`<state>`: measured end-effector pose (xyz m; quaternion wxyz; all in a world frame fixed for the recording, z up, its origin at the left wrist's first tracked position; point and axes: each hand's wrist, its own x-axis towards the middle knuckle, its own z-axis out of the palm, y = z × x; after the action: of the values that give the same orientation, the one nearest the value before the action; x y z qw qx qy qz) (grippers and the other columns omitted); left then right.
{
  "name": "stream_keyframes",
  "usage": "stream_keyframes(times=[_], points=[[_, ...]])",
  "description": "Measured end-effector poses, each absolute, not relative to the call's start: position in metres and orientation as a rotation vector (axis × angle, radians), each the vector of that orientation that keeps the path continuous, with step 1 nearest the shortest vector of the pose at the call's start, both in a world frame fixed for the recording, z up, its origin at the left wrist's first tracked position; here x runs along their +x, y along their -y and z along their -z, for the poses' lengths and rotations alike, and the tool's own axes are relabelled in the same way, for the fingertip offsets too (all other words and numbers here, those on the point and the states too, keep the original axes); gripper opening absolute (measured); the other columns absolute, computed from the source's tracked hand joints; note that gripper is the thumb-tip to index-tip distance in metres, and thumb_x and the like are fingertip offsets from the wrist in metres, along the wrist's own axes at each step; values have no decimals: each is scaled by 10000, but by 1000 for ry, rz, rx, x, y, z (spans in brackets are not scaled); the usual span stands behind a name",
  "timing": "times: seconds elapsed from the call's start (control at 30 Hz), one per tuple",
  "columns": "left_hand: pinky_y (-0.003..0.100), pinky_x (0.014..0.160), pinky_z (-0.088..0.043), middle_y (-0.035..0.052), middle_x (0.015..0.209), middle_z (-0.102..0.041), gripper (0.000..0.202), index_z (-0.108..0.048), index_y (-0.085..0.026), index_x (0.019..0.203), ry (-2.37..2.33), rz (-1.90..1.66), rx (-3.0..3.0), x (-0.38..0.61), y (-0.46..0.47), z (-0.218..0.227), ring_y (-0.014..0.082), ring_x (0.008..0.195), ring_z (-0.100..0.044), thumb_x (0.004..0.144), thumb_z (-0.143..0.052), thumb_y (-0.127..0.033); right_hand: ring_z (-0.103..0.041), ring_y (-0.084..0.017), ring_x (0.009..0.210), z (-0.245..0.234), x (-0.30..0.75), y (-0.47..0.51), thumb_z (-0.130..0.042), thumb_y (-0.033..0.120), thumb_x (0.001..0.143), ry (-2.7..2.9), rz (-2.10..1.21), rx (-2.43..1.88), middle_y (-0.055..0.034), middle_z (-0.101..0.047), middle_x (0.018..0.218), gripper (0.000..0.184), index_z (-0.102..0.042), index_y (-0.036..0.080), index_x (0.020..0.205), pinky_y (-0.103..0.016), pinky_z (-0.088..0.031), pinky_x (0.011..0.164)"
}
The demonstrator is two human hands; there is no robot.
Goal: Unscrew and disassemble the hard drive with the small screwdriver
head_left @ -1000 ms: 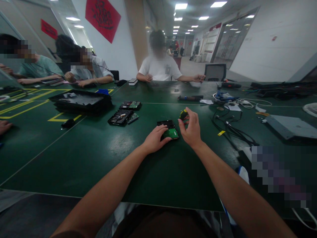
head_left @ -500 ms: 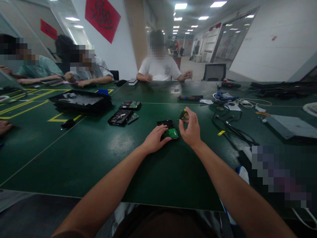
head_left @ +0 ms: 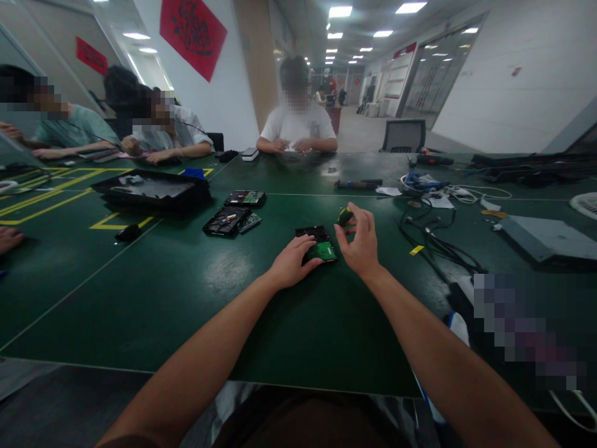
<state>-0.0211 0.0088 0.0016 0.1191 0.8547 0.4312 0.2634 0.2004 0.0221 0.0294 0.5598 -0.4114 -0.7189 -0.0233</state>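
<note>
My left hand (head_left: 293,261) lies over the left side of a hard drive (head_left: 323,251), thumb along the near edge and fingers across the top, gripping it against the table. The drive is black at its far end, with a green circuit board facing up. Just right of the drive, my right hand (head_left: 359,241) is raised and pinches a screwdriver (head_left: 344,216) by its short yellow-and-black handle. The handle leans up to the right. I cannot make out its shaft or tip clearly.
Left of the drive lie another opened drive (head_left: 226,221) and a drive with its board showing (head_left: 245,198). Farther left is a black tray (head_left: 152,190). Black cables (head_left: 436,239) and a grey metal box (head_left: 545,238) are on the right. A person (head_left: 298,124) sits opposite.
The screwdriver handle has turned and tilted slightly in my right hand, which has shifted very little. My left hand stays put. The person opposite has brought both hands together.
</note>
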Motion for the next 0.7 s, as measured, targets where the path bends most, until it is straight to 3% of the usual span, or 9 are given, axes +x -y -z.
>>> stream_keyframes(times=[0.17, 0.37, 0.53, 0.7], points=[[477, 1248, -334, 148, 1522, -547, 568, -573, -164, 1407, -1255, -771, 2500, -21, -10, -1, 288, 1474, -442, 958, -607, -510, -632, -254, 1059, -29, 201, -23, -564, 206, 952, 1705, 60, -944, -136, -484, 1377, 684, -310, 314, 1577, -462, -653, 838], [488, 1244, -337, 149, 1521, -547, 562, -577, -159, 1401, -1246, -780, 2497, -21, -10, -1, 288, 1475, -439, 959, -608, -505, -633, -242, 1010, -29, 201, -24, -594, 233, 949, 1692, 65, -949, -130, -487, 1360, 656, -353, 311, 1554, -446, -663, 787], [481, 1242, -343, 152, 1521, -546, 568, -571, -157, 1408, -1249, -774, 2496, -21, -9, -2, 287, 1472, -443, 960, -606, -505, -624, -282, 1102, -29, 202, -24, -565, 229, 958, 1724, 77, -949, -142, -491, 1382, 690, -296, 313, 1587, -487, -654, 853], [492, 1246, -336, 139, 1528, -542, 564, -572, -183, 1410, -1257, -776, 2496, -21, -10, -1, 293, 1472, -444, 955, -610, -515, -637, -239, 995, -30, 201, -22, -580, 234, 957, 1704, 68, -958, -126, -491, 1354, 666, -330, 329, 1568, -450, -662, 794]])
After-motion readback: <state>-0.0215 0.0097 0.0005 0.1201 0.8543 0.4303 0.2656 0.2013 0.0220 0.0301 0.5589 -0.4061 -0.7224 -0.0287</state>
